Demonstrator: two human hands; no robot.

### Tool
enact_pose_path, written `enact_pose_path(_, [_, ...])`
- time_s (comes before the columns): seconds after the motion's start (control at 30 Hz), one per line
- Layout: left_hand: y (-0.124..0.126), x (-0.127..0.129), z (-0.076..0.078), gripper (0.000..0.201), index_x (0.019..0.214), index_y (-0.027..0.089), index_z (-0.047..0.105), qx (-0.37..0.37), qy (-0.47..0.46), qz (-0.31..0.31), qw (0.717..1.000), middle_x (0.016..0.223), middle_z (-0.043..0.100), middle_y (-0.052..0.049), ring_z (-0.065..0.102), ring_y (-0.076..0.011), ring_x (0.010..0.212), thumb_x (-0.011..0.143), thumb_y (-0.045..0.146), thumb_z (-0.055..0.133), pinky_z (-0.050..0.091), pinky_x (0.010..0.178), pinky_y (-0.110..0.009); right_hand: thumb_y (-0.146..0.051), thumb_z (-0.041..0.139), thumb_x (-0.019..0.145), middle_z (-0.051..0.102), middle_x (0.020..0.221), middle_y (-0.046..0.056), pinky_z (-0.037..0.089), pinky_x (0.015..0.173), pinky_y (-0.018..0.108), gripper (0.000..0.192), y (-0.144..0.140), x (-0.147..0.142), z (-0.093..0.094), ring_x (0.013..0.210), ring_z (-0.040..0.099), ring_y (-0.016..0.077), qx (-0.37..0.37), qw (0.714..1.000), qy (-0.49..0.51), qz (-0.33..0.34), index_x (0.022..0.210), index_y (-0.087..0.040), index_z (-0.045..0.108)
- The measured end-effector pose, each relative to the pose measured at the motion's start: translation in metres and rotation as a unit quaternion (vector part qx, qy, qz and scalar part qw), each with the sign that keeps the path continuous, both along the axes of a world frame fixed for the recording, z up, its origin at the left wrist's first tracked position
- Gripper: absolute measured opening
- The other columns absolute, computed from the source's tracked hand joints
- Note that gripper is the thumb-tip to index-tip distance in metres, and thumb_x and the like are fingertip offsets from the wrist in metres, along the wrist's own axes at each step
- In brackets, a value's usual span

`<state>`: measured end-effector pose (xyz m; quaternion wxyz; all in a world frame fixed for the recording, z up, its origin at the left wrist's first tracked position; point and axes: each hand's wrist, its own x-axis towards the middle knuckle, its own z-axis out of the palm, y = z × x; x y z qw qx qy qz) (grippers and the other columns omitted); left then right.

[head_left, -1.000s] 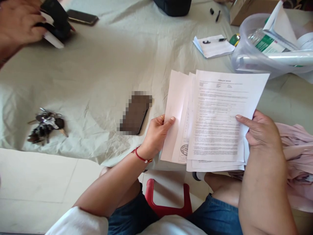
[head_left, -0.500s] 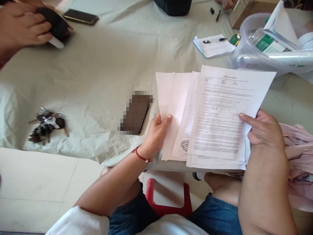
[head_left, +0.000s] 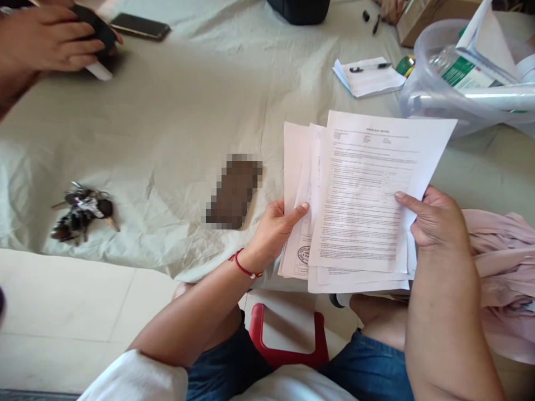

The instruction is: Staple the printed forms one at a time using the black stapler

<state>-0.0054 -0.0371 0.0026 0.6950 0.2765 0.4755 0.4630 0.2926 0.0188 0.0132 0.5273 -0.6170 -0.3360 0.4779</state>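
Note:
Printed paper sheets [head_left: 363,195] fan out between my hands above the table's near edge. My left hand [head_left: 278,231] pinches the left sheets, thumb on top and fingers underneath. One of these sheets carries a round dark stamp [head_left: 304,254], partly covered by the front page. My right hand [head_left: 437,220] grips the right edge of the front pages, its thumb on the printed text and its other fingers hidden behind. Left of my left hand, a phone [head_left: 234,192], blurred by pixelation, lies on the cloth.
A bunch of keys [head_left: 83,211] lies on the tablecloth [head_left: 167,111] at left. Another person's hands [head_left: 58,42] hold a dark object near a second phone [head_left: 140,26]. A clear plastic basin [head_left: 422,106], notepad with pen [head_left: 370,78] and cardboard box [head_left: 426,19] stand right. Pink cloth [head_left: 501,250] hangs nearby.
My right hand has moved left with its pages, and my left hand slightly right with its sheets. The fan of papers is narrower, with the front page covering more of the left sheets.

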Motion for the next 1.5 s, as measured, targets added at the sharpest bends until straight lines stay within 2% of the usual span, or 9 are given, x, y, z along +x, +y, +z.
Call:
enact_pose_path(0.13, [0.001,0.000,-0.002,0.034,0.098,0.020,0.081,-0.016,0.019,0.009,1.000,0.102,0.088,-0.012,0.084,-0.0339,0.100,0.091,0.053,0.086,0.067,0.086,-0.047,-0.028,0.107,0.052,0.088,0.121,0.007,0.057,0.122,0.050,0.056,0.000,0.005,-0.002,0.122,0.079,0.0308,-0.002,1.000,-0.016,0.014,0.103,-0.023,0.085])
enact_pose_path(0.37, [0.002,0.001,0.000,0.024,0.102,0.023,0.084,-0.003,0.000,0.035,0.999,0.111,0.088,-0.012,0.081,-0.0362,0.120,0.095,0.046,0.081,0.064,0.108,-0.052,-0.028,0.107,0.048,0.088,0.117,0.011,0.064,0.110,0.050,0.051,-0.002,0.032,0.007,0.112,0.081,0.0344,0.020,0.999,-0.039,-0.028,0.093,-0.021,0.084])
enact_pose_path(0.5, [0.003,-0.001,-0.003,0.022,0.100,0.023,0.084,-0.012,0.005,0.057,0.998,0.112,0.088,-0.012,0.081,-0.0366,0.119,0.094,0.044,0.080,0.062,0.110,-0.052,-0.029,0.106,0.047,0.087,0.116,0.014,0.063,0.111,0.054,0.054,-0.005,0.031,0.012,0.112,0.082,0.0387,0.008,0.999,-0.037,-0.033,0.096,-0.020,0.086])
enact_pose_path(0.7, [0.003,-0.001,-0.006,0.025,0.098,0.024,0.084,-0.022,0.009,0.050,0.998,0.111,0.088,-0.012,0.081,-0.0387,0.120,0.091,0.048,0.082,0.063,0.107,-0.053,-0.032,0.106,0.051,0.087,0.122,0.013,0.064,0.110,0.052,0.051,-0.007,0.024,0.011,0.117,0.082,0.0390,-0.018,0.999,-0.030,-0.003,0.097,-0.021,0.087])
enact_pose_path(0.93, [0.003,0.002,-0.005,0.031,0.096,0.025,0.085,-0.011,0.011,0.059,0.998,0.118,0.088,-0.011,0.077,-0.0388,0.128,0.091,0.055,0.084,0.060,0.115,-0.052,-0.033,0.107,0.055,0.087,0.126,0.012,0.066,0.109,0.050,0.051,-0.006,0.022,0.005,0.116,0.083,0.0375,-0.010,1.000,-0.019,0.023,0.100,-0.021,0.088])
enact_pose_path(1.13, [0.002,0.001,0.000,0.045,0.104,0.023,0.083,0.007,0.022,0.030,0.999,0.128,0.086,-0.012,0.072,-0.0403,0.138,0.094,0.066,0.079,0.056,0.118,-0.053,-0.045,0.110,0.052,0.087,0.126,0.010,0.063,0.115,0.057,0.058,-0.005,0.017,0.002,0.110,0.084,0.0365,-0.018,0.999,-0.028,0.037,0.101,-0.023,0.089])
enact_pose_path(1.3, [0.002,0.002,0.000,0.041,0.106,0.021,0.082,0.005,-0.018,0.004,1.000,0.119,0.087,-0.014,0.078,-0.0411,0.125,0.089,0.058,0.087,0.062,0.108,-0.053,-0.050,0.112,0.045,0.087,0.125,0.010,0.059,0.120,0.062,0.065,-0.004,0.013,0.002,0.113,0.084,0.0387,-0.017,0.999,-0.024,0.036,0.100,-0.024,0.089])
enact_pose_path(1.4, [0.002,0.003,-0.005,0.037,0.102,0.021,0.081,-0.004,-0.011,0.013,1.000,0.108,0.088,-0.012,0.082,-0.0378,0.112,0.088,0.054,0.088,0.064,0.100,-0.051,-0.050,0.112,0.046,0.087,0.125,0.010,0.058,0.121,0.063,0.064,-0.004,0.011,0.003,0.115,0.083,0.0389,-0.012,0.999,-0.024,0.042,0.099,-0.023,0.089])
enact_pose_path(1.5, [0.002,0.002,-0.009,0.034,0.102,0.020,0.080,0.004,-0.003,0.010,1.000,0.105,0.087,-0.011,0.082,-0.0340,0.108,0.092,0.052,0.084,0.064,0.099,-0.048,-0.050,0.112,0.045,0.088,0.124,0.010,0.057,0.122,0.061,0.063,-0.003,0.010,0.004,0.117,0.083,0.0376,-0.006,0.999,-0.027,0.039,0.098,-0.023,0.089])
